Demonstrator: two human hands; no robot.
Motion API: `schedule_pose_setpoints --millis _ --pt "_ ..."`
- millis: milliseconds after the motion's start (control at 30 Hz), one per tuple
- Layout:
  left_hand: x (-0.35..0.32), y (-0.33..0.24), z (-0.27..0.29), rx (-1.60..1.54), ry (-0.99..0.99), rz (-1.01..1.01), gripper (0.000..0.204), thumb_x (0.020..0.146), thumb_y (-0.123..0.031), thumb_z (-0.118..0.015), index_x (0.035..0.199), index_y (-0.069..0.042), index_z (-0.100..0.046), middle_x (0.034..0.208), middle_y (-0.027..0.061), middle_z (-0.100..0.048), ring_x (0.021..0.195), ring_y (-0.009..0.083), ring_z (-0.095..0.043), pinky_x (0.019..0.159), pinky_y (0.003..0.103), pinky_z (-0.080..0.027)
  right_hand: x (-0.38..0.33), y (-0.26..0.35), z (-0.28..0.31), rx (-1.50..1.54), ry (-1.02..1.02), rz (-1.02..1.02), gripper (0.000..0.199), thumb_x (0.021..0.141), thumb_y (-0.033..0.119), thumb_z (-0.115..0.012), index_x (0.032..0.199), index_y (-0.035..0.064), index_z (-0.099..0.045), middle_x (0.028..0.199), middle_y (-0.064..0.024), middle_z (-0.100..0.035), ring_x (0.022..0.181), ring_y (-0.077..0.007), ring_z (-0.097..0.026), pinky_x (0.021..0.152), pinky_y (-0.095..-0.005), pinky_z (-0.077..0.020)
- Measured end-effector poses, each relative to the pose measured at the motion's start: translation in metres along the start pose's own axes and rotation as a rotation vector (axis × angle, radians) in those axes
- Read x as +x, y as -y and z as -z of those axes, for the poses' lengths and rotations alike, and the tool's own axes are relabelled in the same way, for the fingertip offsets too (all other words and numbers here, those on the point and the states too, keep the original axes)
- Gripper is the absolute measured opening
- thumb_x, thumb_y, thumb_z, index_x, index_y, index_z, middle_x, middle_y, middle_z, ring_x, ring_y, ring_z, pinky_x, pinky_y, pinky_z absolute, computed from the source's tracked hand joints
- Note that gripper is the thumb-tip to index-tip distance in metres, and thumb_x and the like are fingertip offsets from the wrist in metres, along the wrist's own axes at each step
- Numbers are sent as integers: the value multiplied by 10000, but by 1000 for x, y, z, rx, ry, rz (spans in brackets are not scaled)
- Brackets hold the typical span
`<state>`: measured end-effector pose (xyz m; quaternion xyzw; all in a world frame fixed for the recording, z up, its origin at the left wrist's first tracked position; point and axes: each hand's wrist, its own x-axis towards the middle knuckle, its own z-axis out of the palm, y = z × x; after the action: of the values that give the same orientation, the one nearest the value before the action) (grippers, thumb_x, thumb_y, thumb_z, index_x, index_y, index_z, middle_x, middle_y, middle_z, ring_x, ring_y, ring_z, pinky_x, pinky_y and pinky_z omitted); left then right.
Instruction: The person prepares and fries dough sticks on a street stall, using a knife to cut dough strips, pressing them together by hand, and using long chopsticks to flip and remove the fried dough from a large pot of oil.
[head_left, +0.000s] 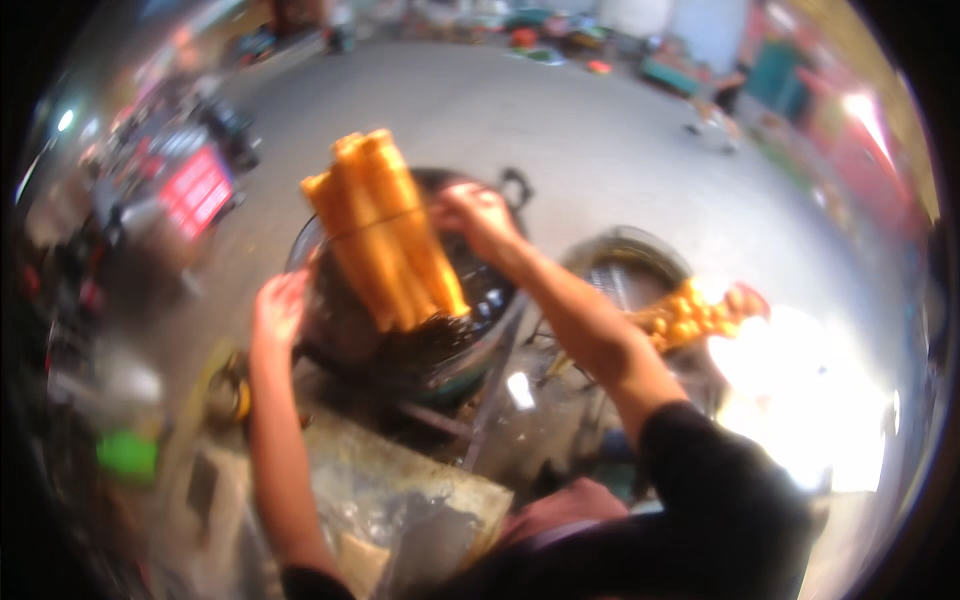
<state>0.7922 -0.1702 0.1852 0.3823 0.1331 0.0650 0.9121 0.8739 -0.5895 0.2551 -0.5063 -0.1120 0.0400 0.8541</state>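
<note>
A bundle of long golden fried dough sticks [385, 240] is held up over a large black wok [345, 325] of dark, shiny oil. A thin dark rod or wire [378, 222] crosses the bundle near its middle. At the left end of this line is my left hand [280, 305], fingers closed and blurred. My right hand [480, 215] is pinched closed at the other end, close to the wok's far right rim. Whether the rod is a single piece or part of a rack is hidden by blur.
Right of the wok stands a round metal pan [630, 255], with round golden fried pieces [690, 318] beside it. A worn work surface [430, 490] lies nearest my body. Parked vehicles and a red lit sign [197, 192] are at left. Bright glare covers the lower right.
</note>
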Motion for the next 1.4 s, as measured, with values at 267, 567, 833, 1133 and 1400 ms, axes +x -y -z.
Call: schedule_pose_setpoints --millis 267,567,833,1133,1400 --pt "-12 -27 -5 124 -67 -25 267 977 -154 -626 1143 54 -604 1296 274 -651 807 232 -684 534 264 -438 4 1 10 41 96 69 190 1030 141 -620 993 -44 -649 914 -177 -696 871 -291 -746 771 -437 -670" --pt "-14 -20 -38 163 -38 -49 224 975 -140 -620 1122 29 -608 1309 279 -649 812 223 -675 542 271 -429 -9 33 22 -90 52 50 182 1030 145 -618 992 -31 -644 891 -165 -694 860 -283 -746 770 -418 -668" --pt "-24 -28 -48 154 -74 -27 208 980 -121 -616 1123 29 -601 1315 288 -644 819 236 -687 538 277 -429 -8 31 20 -80 32 19 177 1033 158 -617 998 -13 -652 903 -152 -693 873 -264 -745 769 -426 -664" --pt "-41 -26 -67 129 -35 -26 142 907 -73 -675 1017 6 -631 1162 273 -705 815 231 -694 525 259 -448 -15 39 16 24 48 -6 212 1046 101 -535 1189 -23 -630 1071 -201 -709 982 -293 -733 931 -406 -632" --pt "-32 -16 -87 127 -19 -33 136 992 -98 -547 1063 16 -522 1173 326 -670 805 269 -643 532 280 -432 14 14 45 127 122 95 261 1029 148 -608 1130 -93 -617 1043 -242 -716 987 -339 -738 942 -425 -629"
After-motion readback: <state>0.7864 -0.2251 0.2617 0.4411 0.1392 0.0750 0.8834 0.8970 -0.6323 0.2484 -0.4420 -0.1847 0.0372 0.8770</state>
